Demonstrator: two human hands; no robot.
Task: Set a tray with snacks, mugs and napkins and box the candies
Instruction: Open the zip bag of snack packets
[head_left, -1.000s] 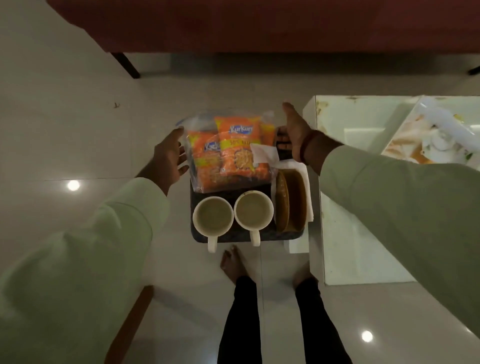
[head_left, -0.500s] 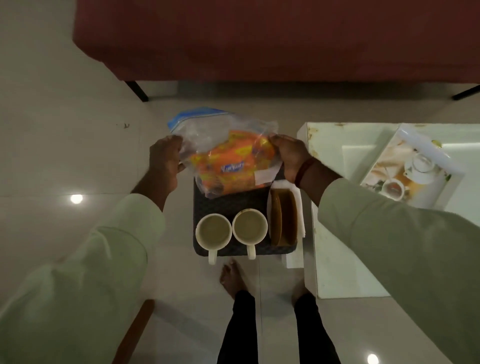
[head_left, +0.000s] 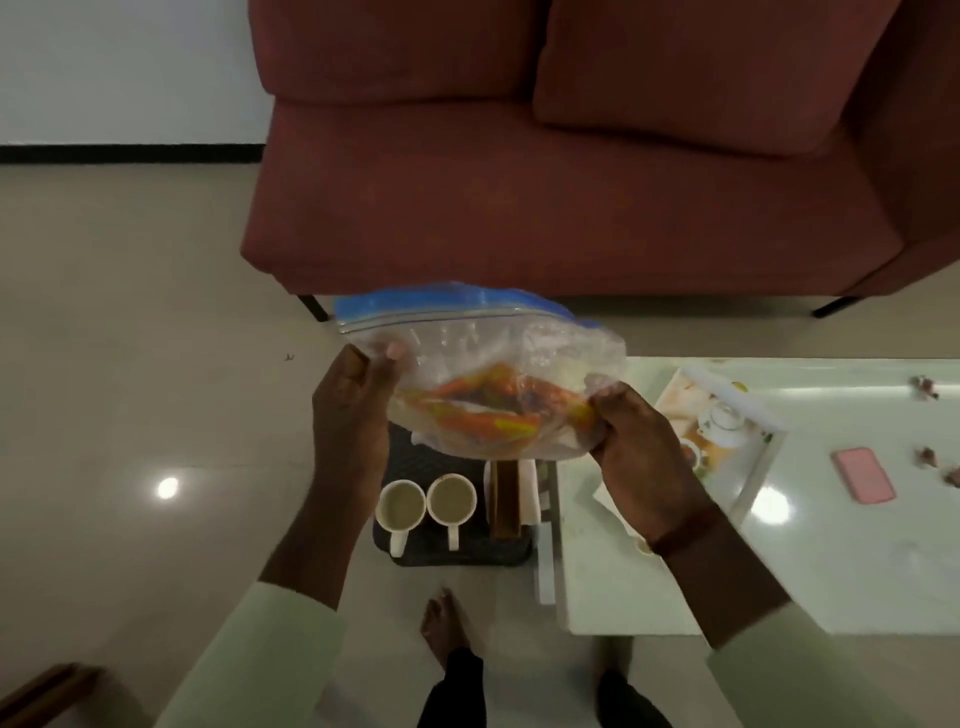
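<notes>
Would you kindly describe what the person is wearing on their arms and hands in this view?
Both arms wear loose, pale green long sleeves, pushed up so the forearms are bare. The right hand has a dark reddish-brown band around its wrist. The left hand is bare, with no ring, watch or glove visible.

A single head-worn camera looks forward and steeply down from standing height. Both forearms reach in from the bottom edge, the floor (head_left: 130, 364) fills the left, a sofa (head_left: 545, 182) spans the top, and a table (head_left: 857, 571) lies right.
</notes>
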